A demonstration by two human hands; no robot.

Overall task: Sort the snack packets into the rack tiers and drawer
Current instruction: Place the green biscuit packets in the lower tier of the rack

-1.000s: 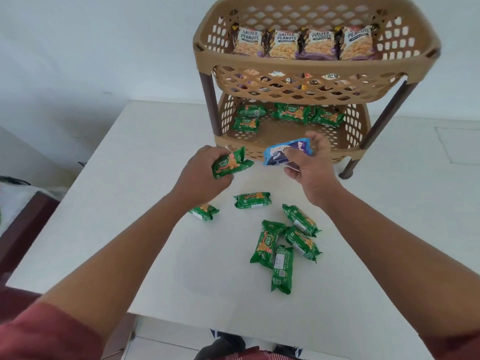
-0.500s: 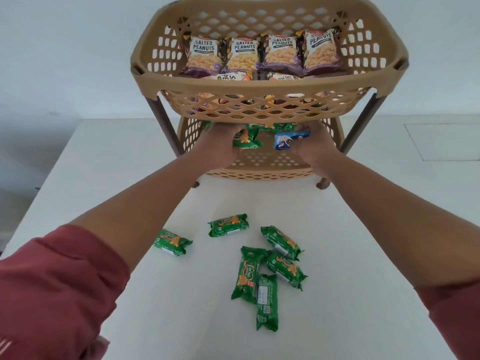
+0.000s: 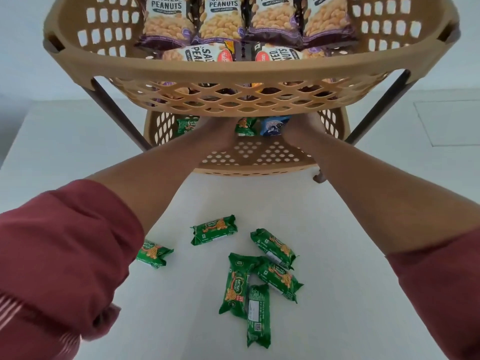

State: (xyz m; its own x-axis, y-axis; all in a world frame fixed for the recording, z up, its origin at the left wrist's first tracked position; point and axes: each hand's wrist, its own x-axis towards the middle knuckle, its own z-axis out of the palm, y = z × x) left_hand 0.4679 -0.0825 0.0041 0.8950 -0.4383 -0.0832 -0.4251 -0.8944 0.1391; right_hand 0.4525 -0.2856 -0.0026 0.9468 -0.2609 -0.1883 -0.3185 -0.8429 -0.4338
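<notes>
A tan plastic rack stands on the table; its top tier (image 3: 249, 71) holds several salted peanut packets (image 3: 166, 22). Both my hands reach into the lower tier (image 3: 259, 170). My left hand (image 3: 220, 133) grips a green biscuit packet (image 3: 244, 126). My right hand (image 3: 301, 132) grips a blue biscuit packet (image 3: 274, 126). The top tier's front wall hides my fingertips. Another green packet (image 3: 187, 124) lies in the lower tier at the left. Several green packets (image 3: 233, 284) lie loose on the table nearer me.
The white table (image 3: 337, 203) runs wide on both sides of the rack. Dark brown rack legs (image 3: 117, 118) slant down at left and right. A white wall stands behind. My red sleeves fill the lower corners.
My head has moved closer and lower to the rack. Both hands have pushed deeper into the lower tier with their packets.
</notes>
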